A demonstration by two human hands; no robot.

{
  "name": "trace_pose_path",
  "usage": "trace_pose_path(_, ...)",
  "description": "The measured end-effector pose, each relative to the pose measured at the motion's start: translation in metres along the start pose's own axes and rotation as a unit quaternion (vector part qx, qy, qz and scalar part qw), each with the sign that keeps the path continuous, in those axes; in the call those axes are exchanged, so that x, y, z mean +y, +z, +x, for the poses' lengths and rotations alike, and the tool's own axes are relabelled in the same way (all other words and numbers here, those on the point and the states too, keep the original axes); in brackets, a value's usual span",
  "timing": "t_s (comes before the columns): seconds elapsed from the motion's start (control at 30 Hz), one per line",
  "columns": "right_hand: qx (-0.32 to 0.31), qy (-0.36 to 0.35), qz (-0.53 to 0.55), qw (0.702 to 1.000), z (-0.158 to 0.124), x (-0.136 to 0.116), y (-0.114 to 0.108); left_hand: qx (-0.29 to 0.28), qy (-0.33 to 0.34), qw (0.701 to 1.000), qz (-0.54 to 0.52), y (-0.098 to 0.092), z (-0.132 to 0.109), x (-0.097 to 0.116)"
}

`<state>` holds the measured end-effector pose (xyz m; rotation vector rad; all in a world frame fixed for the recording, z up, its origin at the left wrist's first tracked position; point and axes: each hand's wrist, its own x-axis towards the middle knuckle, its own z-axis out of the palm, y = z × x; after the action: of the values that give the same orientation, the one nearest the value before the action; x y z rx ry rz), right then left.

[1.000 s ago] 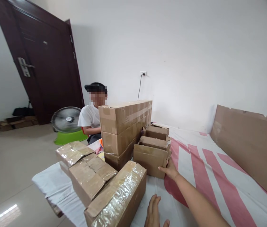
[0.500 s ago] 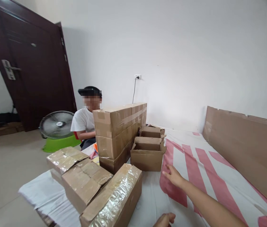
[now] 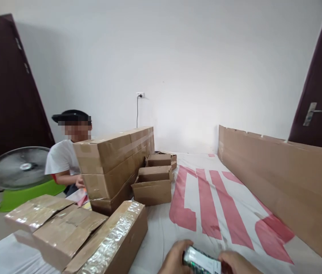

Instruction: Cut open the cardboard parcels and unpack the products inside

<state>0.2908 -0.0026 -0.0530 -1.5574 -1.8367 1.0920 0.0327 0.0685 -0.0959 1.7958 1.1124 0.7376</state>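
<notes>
At the bottom of the head view, my left hand [image 3: 176, 258] and my right hand [image 3: 236, 263] are closed on opposite ends of a small rectangular pack [image 3: 201, 262]. The pack has a whitish, shiny top and dark green sides; its exact kind cannot be made out. It is above a white cloth with red stripes [image 3: 212, 201]. To the left of my hands lies a long taped cardboard box [image 3: 121, 228]. Two open-topped cardboard boxes [image 3: 152, 192] stand farther off. The lower parts of both hands are cut off by the frame edge.
A stack of taped cardboard boxes [image 3: 115, 167] stands left of the open ones, with more boxes [image 3: 69, 228] in front. Behind it sits a person in a white shirt [image 3: 61, 158], near a fan [image 3: 21, 167]. A cardboard panel [image 3: 278, 179] lines the right side.
The view has turned to the right, bringing a second door into sight. My right hand has drawn back from over the cloth, and both hands now hold the small pack.
</notes>
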Motion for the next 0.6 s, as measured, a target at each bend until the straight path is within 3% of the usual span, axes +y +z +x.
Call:
trace_pose_path(0.07,0.039,-0.039,0.038,0.998,0.023,-0.006,-0.018,0.027,0.008,1.000,0.008,-0.005,0.027,0.017)
trace_pose_path(0.23,0.096,-0.061,0.087,0.990,0.095,-0.023,-0.076,0.098,0.034,0.995,0.015,-0.032,0.108,0.067)
trace_pose_path(0.33,0.107,-0.084,0.086,0.987,0.120,-0.033,-0.087,0.115,0.041,0.992,0.019,-0.045,0.131,0.083)
trace_pose_path(0.43,0.119,-0.088,0.053,0.988,0.130,-0.035,-0.071,0.138,0.025,0.990,0.033,-0.049,0.123,0.074)
trace_pose_path(0.6,0.101,-0.051,-0.039,0.993,0.146,-0.029,-0.006,0.222,-0.071,0.970,0.072,-0.045,0.064,0.024)
